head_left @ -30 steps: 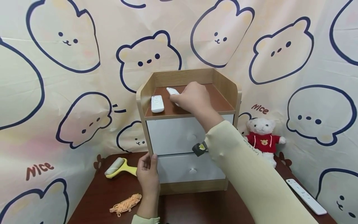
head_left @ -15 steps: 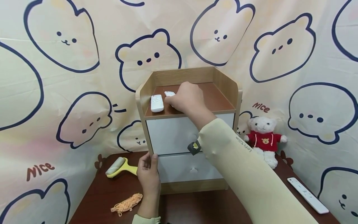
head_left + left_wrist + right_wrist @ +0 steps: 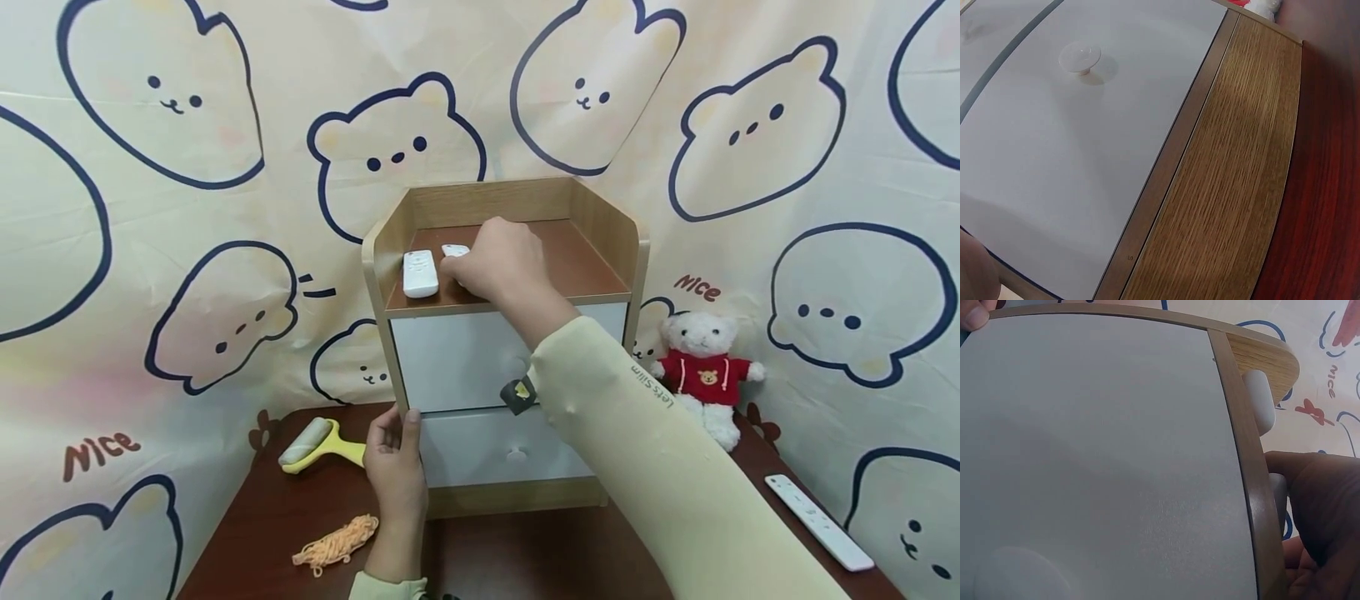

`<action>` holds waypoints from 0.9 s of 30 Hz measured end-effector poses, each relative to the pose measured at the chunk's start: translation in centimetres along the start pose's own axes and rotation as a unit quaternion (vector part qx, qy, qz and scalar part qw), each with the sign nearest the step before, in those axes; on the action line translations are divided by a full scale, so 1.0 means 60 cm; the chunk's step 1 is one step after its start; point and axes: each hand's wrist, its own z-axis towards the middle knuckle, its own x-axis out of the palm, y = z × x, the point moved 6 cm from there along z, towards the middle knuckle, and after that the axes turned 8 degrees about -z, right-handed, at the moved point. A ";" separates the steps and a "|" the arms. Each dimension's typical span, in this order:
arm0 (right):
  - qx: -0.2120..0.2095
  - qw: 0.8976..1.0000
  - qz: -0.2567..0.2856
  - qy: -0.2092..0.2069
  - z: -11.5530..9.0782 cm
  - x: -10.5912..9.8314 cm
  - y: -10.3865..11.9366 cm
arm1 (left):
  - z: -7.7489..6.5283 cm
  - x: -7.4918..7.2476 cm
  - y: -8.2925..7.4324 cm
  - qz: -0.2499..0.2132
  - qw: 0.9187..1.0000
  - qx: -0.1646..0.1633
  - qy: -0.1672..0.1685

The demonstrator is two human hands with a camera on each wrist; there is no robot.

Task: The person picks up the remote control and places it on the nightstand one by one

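On top of a small wooden drawer cabinet [image 3: 480, 358], my right hand [image 3: 501, 262] holds a white remote control [image 3: 454, 250], mostly covered by the fingers. In the right wrist view that remote [image 3: 1279, 497] shows partly beside the hand [image 3: 1325, 506], behind the cabinet's front edge. A second white remote control [image 3: 420, 273] lies just left of it on the top shelf. My left hand [image 3: 397, 467] grips the cabinet's left front edge, with the thumb along the edge and the fingers curled at the side. Only a fingertip [image 3: 975, 272] shows in the left wrist view.
Left of the cabinet lie a yellow lint roller [image 3: 322, 446] and a bundle of orange yarn [image 3: 336, 543]. At the right are a white teddy bear [image 3: 705, 375] in red and a long white power strip [image 3: 819, 522]. A printed curtain [image 3: 585, 133] stands behind.
My right hand has moved left with its remote, bringing it nearer the other one, and has stayed there over the last half second. The left hand keeps its place on the cabinet.
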 end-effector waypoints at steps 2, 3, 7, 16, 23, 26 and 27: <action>0.000 1.000 -0.005 0.000 -0.001 -0.001 -0.001 | 0.000 0.001 0.001 -0.001 1.000 -0.001 0.001; 0.000 1.000 -0.007 0.000 -0.002 -0.002 -0.003 | 0.000 0.002 0.001 -0.001 1.000 -0.001 0.001; -0.003 1.000 -0.015 -0.011 -0.016 -0.009 -0.013 | -0.001 0.002 0.004 -0.001 1.000 -0.002 0.000; -0.254 0.894 0.095 -0.357 -0.155 0.001 -0.094 | 0.000 0.004 0.007 -0.017 1.000 0.002 0.006; -0.294 0.803 0.127 -0.502 -0.252 0.070 -0.203 | -0.001 0.004 0.004 -0.023 1.000 0.006 0.007; -0.290 0.785 0.137 -0.529 -0.277 0.104 -0.243 | -0.002 0.004 0.003 -0.024 1.000 0.006 0.008; -0.288 0.782 0.141 -0.534 -0.285 0.116 -0.256 | -0.002 0.004 0.003 -0.022 1.000 0.007 0.008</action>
